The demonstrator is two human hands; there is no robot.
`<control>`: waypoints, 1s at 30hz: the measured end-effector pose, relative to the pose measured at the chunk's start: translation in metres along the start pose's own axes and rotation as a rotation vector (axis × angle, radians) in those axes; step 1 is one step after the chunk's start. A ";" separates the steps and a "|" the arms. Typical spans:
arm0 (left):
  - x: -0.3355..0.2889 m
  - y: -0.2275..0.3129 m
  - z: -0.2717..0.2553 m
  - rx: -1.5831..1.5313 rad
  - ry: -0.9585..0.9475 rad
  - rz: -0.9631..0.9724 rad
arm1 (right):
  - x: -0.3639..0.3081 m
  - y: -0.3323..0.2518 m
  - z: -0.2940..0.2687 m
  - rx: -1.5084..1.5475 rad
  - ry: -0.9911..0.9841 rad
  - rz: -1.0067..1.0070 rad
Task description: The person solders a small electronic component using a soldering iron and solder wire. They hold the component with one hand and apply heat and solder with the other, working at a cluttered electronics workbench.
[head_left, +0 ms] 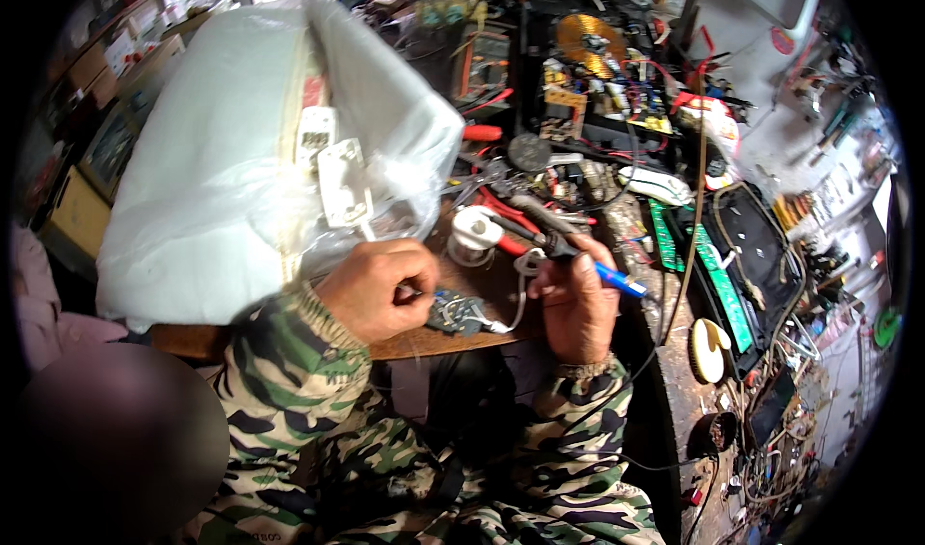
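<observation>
My left hand is closed in a pinch at the table's front edge; what its fingertips hold is hidden. Right beside them lies a small dark circuit board with a white cord joined to it. In my right hand is a soldering iron with a blue and black handle, pointing away to the upper left. Its front end is by a white reel. Beyond my left hand, an opened white plastic casing and a white socket piece rest on plastic wrapping.
A large bundle in clear plastic covers the table's left side. Pliers, a multimeter, a copper coil and loose electronics crowd the back. To the right are green circuit strips, a brush and cables. Someone's pink sleeve shows at left.
</observation>
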State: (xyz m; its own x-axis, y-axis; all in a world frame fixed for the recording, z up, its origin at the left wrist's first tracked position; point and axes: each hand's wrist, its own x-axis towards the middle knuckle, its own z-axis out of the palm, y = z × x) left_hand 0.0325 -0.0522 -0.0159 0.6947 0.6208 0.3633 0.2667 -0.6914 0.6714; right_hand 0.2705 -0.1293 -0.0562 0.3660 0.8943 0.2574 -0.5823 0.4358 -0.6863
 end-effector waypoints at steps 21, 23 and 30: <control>0.002 0.003 0.006 -0.076 -0.024 -0.090 | -0.007 0.003 -0.012 0.019 -0.210 -0.170; 0.002 0.003 0.006 -0.077 -0.026 -0.089 | -0.009 0.001 -0.009 0.001 -0.171 -0.159; 0.003 0.001 0.007 -0.048 -0.033 -0.071 | -0.008 0.003 -0.012 -0.076 -0.225 -0.219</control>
State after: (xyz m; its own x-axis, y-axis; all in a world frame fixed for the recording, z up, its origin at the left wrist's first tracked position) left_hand 0.0391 -0.0535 -0.0190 0.6973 0.6545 0.2924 0.2841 -0.6268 0.7256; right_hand 0.2746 -0.1369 -0.0688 0.3017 0.7839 0.5427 -0.4483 0.6190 -0.6449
